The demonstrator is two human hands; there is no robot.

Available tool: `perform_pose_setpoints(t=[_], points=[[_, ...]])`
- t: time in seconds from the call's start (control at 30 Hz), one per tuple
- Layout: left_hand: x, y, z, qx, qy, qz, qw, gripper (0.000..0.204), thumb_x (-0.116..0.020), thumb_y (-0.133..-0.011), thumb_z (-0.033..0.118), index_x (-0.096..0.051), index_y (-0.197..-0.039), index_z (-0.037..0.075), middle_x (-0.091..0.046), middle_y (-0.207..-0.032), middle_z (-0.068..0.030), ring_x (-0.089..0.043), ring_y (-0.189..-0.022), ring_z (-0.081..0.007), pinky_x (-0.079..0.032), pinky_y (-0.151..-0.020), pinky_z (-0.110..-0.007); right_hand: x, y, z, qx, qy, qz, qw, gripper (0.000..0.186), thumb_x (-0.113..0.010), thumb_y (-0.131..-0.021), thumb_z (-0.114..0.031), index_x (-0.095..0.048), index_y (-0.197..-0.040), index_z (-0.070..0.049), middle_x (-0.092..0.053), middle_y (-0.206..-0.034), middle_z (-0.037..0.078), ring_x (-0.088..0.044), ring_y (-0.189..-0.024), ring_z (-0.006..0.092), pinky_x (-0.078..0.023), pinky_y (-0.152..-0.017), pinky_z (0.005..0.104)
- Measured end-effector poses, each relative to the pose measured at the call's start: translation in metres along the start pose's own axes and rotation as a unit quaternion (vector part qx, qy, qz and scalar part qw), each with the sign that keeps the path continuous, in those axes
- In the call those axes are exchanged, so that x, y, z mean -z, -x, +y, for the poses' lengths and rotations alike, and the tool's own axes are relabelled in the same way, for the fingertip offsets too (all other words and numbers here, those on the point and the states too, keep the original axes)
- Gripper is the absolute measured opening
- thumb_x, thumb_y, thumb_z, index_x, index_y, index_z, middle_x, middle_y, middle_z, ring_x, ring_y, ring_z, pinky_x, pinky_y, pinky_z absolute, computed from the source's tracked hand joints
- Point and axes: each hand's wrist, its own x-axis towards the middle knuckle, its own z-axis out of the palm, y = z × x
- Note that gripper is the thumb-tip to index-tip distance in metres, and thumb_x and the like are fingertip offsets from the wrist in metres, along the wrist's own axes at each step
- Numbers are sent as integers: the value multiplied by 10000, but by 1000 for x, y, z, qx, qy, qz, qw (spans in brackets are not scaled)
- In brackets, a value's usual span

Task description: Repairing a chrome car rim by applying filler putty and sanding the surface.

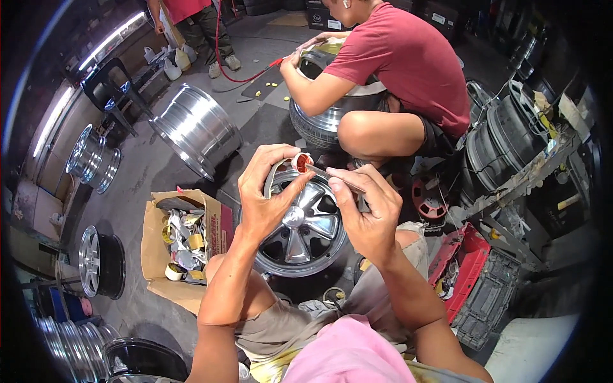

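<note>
- My left hand (265,191) pinches a small round red cap (301,162) between thumb and fingertips, its open face turned toward my right side and slightly up.
- My right hand (367,214) is clenched around a thin metal tool (332,177); its long axis runs from my right fist up and left, with the tip touching the cap's rim.
- The cap looks glossy, with a pale ring round the red middle; the tool is dull grey and flat.
- A grey strip (276,175) curls down from the cap across my left palm.
- Both are held above a polished five-spoke alloy wheel (306,226) lying flat in front of my knees, shiny and rounded at the hub.
- To my left stands a torn cardboard box (156,246) full of tape rolls and scraps.
- Beyond, a person in a red shirt (402,57) crouches over a tyre (316,131).
</note>
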Motion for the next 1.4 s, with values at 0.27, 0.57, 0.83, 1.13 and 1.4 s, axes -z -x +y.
perform_pose_setpoints(t=[0.27,0.57,0.83,1.13,1.4], points=[[2,0,-4,-83,-61,-8,995,399,-891,-743,5,-722,-1104,25,-733,-1071,-139,-718,-986,-289,-574,-862,-373,-6,0,3,48,44,-5,998,169,-756,-890,30,-717,-1055,23,-682,-895,142,-675,-720,271,-533,-622,373],[6,0,-1,-97,-91,-54,990,409,-877,-764,-2,-717,-1139,20,-733,-1117,-157,-719,-1008,-296,-573,-872,-367,0,-3,3,24,44,-37,998,113,-742,-916,9,-725,-1027,21,-666,-882,132,-672,-710,256,-530,-629,378],[7,-1,-1,-82,-85,-61,991,422,-884,-747,7,-720,-1136,25,-735,-1102,-140,-713,-992,-298,-568,-864,-374,4,1,23,-67,-61,-30,995,98,-710,-987,-61,-733,-1039,19,-651,-800,44,-593,-677,93,-463,-606,261],[-3,1,2,-29,-43,-76,996,425,-889,-752,5,-720,-1143,12,-743,-1070,-131,-719,-974,-239,-565,-859,-344,30,10,26,-276,-317,18,907,159,-612,-1072,-129,-728,-1078,-20,-647,-821,5,-494,-673,73,-420,-642,253],[-118,97,-7,133,45,-399,906,460,-885,-794,250,-707,-1145,11,-731,-1045,-200,-705,-1009,-406,-546,-879,-448,102,22,41,-210,-344,161,901,174,-647,-1055,-150,-710,-1126,-5,-657,-876,31,-562,-715,71,-466,-652,230]])
